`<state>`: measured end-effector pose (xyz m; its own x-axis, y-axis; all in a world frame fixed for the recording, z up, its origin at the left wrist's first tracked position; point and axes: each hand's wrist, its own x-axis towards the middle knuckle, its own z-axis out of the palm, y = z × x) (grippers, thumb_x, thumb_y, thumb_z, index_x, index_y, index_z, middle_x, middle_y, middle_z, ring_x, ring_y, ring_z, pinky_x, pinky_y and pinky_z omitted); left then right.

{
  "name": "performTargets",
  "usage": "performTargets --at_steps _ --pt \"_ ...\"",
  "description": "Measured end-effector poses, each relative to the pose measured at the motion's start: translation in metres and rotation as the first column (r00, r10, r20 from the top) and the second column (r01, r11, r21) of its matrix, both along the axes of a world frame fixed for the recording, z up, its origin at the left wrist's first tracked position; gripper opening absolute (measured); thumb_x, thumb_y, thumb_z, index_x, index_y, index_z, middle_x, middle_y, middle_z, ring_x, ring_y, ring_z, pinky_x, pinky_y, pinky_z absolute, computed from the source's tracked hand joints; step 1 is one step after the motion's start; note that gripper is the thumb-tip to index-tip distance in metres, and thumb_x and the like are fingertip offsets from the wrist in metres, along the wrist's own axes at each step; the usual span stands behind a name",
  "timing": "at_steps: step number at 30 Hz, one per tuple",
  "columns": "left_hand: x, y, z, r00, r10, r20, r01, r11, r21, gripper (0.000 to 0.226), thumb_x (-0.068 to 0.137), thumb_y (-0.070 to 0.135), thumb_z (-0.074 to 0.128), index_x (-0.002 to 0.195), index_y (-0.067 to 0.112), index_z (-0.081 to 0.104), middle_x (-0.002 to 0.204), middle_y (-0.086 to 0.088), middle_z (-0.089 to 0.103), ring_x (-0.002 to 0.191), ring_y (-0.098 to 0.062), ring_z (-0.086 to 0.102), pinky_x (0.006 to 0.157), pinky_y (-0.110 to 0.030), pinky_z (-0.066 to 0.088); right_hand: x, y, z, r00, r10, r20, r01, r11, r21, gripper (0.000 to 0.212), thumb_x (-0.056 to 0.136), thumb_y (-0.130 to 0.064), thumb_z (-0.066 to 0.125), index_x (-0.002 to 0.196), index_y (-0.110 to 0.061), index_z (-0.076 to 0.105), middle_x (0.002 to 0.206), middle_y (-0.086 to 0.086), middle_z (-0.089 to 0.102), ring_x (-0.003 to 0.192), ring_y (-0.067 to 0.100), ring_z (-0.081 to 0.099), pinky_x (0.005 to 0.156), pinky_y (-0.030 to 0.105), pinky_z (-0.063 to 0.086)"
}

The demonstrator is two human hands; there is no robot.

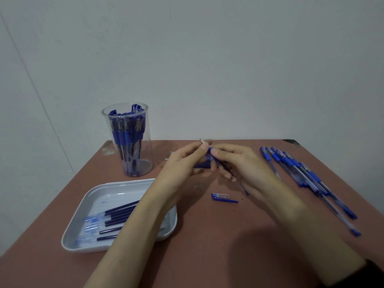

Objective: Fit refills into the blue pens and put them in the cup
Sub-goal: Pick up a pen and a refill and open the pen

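My left hand [182,163] pinches a thin refill [202,141] whose metal tip pokes up past the fingertips. My right hand [236,161] grips a blue pen barrel [214,154] by its grip section; the clear shaft runs down under the palm to a blue end [246,192]. The two hands meet over the middle of the brown table [207,235]. A clear cup [128,140] at the back left holds several blue pens. A loose blue cap [223,198] lies on the table below the hands.
A white tray [83,244] at the front left holds several dark refills [118,215], partly hidden by my left forearm. Several blue pens [301,175] lie in a row on the right. More refills [202,164] lie behind my hands.
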<state>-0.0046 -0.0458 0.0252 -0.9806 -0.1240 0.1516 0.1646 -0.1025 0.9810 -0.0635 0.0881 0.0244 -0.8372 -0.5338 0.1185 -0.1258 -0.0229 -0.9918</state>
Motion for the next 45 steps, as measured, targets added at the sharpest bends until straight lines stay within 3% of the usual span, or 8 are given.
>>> performTargets --at_steps 7,12,20,24,28,33,37,45 --pt "0.000 -0.002 0.004 0.991 -0.090 -0.097 0.112 0.960 0.255 0.028 0.079 0.027 0.054 0.100 0.015 0.068 0.088 0.002 0.073 0.095 -0.004 0.066 0.075 -0.016 0.052 0.010 -0.005 0.003 0.881 0.328 0.342 -0.228 0.926 -0.302 0.023 0.087 -0.024 0.049 0.087 -0.003 0.058 0.053 0.004 0.046 0.035 0.006 0.027 0.043 0.022 0.011" --pt "-0.001 -0.004 0.002 0.992 0.029 -0.120 0.003 0.966 0.259 0.025 0.075 0.023 0.059 0.091 0.006 0.067 0.072 0.005 0.068 0.062 -0.005 0.061 0.060 -0.015 0.048 0.011 -0.010 -0.001 0.942 0.247 0.229 -0.181 0.945 -0.274 0.021 0.087 -0.024 0.054 0.082 -0.008 0.068 0.057 0.004 0.051 0.038 0.005 0.028 0.041 0.020 0.016" --pt "-0.003 -0.004 0.000 0.986 0.137 -0.099 -0.102 0.949 0.298 0.027 0.067 0.024 0.069 0.087 0.010 0.057 0.081 -0.004 0.069 0.059 -0.017 0.060 0.065 -0.024 0.054 0.011 -0.015 -0.008 0.992 0.085 0.094 -0.063 0.975 -0.214 0.015 0.088 -0.014 0.060 0.095 -0.004 0.069 0.058 0.005 0.053 0.041 0.008 0.031 0.045 0.023 0.019" --pt "-0.001 -0.005 0.005 0.993 0.051 -0.102 -0.011 0.933 0.359 0.037 0.078 0.027 0.060 0.113 0.016 0.051 0.109 -0.006 0.071 0.095 -0.015 0.068 0.085 -0.025 0.052 0.005 -0.014 -0.010 0.990 0.013 0.140 0.021 0.971 -0.239 0.014 0.092 -0.013 0.058 0.095 -0.005 0.069 0.059 0.005 0.053 0.041 0.009 0.031 0.041 0.020 0.021" --pt "-0.003 -0.010 0.003 0.981 0.185 -0.054 -0.152 0.915 0.374 0.016 0.089 0.013 0.057 0.105 0.017 0.058 0.091 -0.004 0.074 0.088 -0.010 0.069 0.080 -0.023 0.051 -0.001 -0.006 -0.006 0.982 -0.071 0.176 0.113 0.964 -0.241 0.016 0.093 -0.013 0.056 0.100 -0.004 0.068 0.059 0.006 0.052 0.043 0.010 0.031 0.042 0.021 0.022" --pt "-0.004 -0.008 -0.002 0.983 0.155 -0.099 -0.135 0.974 0.183 0.033 0.085 0.003 0.062 0.114 0.018 0.060 0.103 0.002 0.072 0.094 -0.005 0.068 0.077 -0.016 0.051 -0.003 -0.003 -0.007 0.990 -0.016 0.137 0.035 0.989 -0.142 0.014 0.091 -0.015 0.059 0.092 -0.008 0.071 0.059 0.006 0.055 0.043 0.012 0.032 0.049 0.030 0.017" --pt "-0.005 -0.006 -0.003 0.963 0.235 -0.128 -0.214 0.964 0.159 0.030 0.081 -0.002 0.066 0.105 0.016 0.064 0.085 -0.002 0.075 0.085 -0.011 0.069 0.083 -0.021 0.053 -0.001 -0.005 -0.007 0.993 0.027 0.115 -0.014 0.993 -0.114 0.012 0.090 -0.014 0.060 0.085 -0.011 0.071 0.059 0.008 0.055 0.041 0.012 0.033 0.051 0.031 0.019" --pt "-0.008 -0.013 -0.005 0.908 0.403 -0.113 -0.378 0.906 0.191 0.015 0.084 0.011 0.067 0.092 0.024 0.070 0.082 0.011 0.070 0.079 0.003 0.063 0.075 -0.012 0.051 -0.003 0.000 -0.009 0.967 -0.126 -0.223 0.157 0.979 0.130 0.008 0.088 -0.014 0.067 0.094 -0.013 0.072 0.062 0.010 0.060 0.047 0.010 0.046 0.044 0.016 0.036"
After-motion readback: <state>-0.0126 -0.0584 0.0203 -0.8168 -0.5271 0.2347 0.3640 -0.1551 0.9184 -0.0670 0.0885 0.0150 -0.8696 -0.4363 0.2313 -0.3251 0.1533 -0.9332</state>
